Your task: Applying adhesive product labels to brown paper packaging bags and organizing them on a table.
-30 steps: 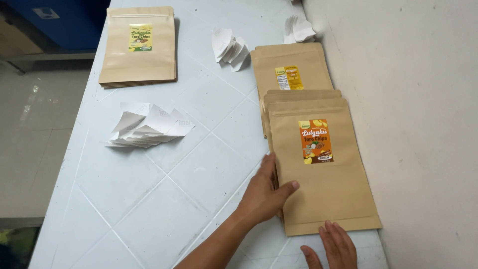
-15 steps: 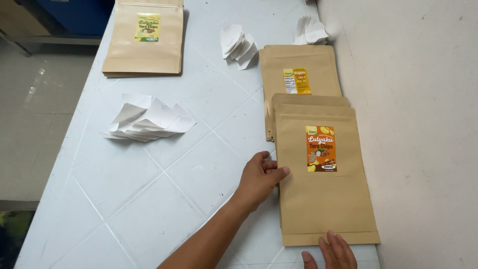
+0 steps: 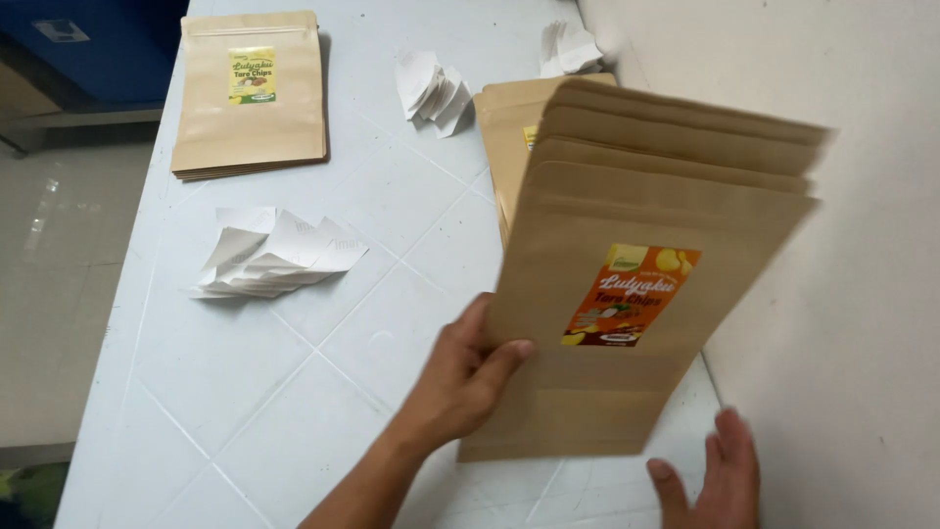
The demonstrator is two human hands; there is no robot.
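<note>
My left hand (image 3: 460,382) grips the left edge of a stack of several brown paper pouches (image 3: 627,235), which is lifted off the pale tiled table (image 3: 294,392) and tilted toward me. The top pouch carries an orange label (image 3: 632,294). Below the stack's lower right corner, my right hand (image 3: 720,480) hovers with fingers apart, holding nothing. Behind the lifted stack, another brown pouch (image 3: 501,147) with a yellow label lies flat, mostly hidden.
A second stack of brown pouches (image 3: 250,93) with a yellow-green label lies at the far left. Piles of white label-backing paper sit at mid-left (image 3: 279,255), at the back centre (image 3: 436,90) and at the back right (image 3: 573,47). A beige wall (image 3: 842,294) borders the table's right edge.
The stack of pouches lay flat on the table; my left hand has now lifted it by its left edge and tilted it up. My right hand has shifted right.
</note>
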